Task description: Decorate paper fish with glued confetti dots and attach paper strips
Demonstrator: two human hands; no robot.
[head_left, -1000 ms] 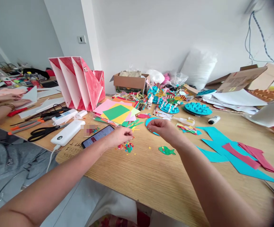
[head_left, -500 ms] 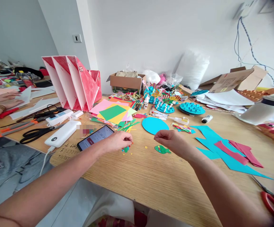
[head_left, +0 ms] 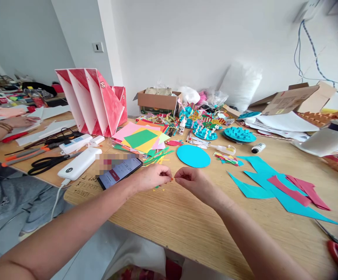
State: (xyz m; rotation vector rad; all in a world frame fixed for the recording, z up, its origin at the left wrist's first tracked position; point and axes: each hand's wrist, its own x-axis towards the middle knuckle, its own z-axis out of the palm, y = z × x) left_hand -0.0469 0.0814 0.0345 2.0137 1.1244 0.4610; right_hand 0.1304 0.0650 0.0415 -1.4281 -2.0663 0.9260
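My left hand [head_left: 156,175] and my right hand [head_left: 192,182] are nearly fingertip to fingertip above the wooden table [head_left: 145,221]. A tiny orange-red paper bit [head_left: 171,179] shows at the tips of my left thumb and forefinger, which are pinched. The fingers of my right hand are also pinched together; what they hold, if anything, is too small to name. Small colored scraps [head_left: 158,187] lie partly hidden beneath my left hand. Just beyond my hands lies a blue paper disc [head_left: 193,156]. The green paper fish is out of sight, apparently behind my right hand.
A phone [head_left: 119,171] and a white power bank [head_left: 80,163] lie left. Colored paper sheets [head_left: 141,139], a glue bottle [head_left: 182,126] and decorated blue discs [head_left: 239,134] stand behind. Blue offcuts [head_left: 270,182] and red-handled scissors [head_left: 337,251] are right. Another person's hand [head_left: 24,121] works far left.
My right hand has moved left, toward my left hand, and now covers the green fish. My left hand has shifted slightly right. The view has turned a little.
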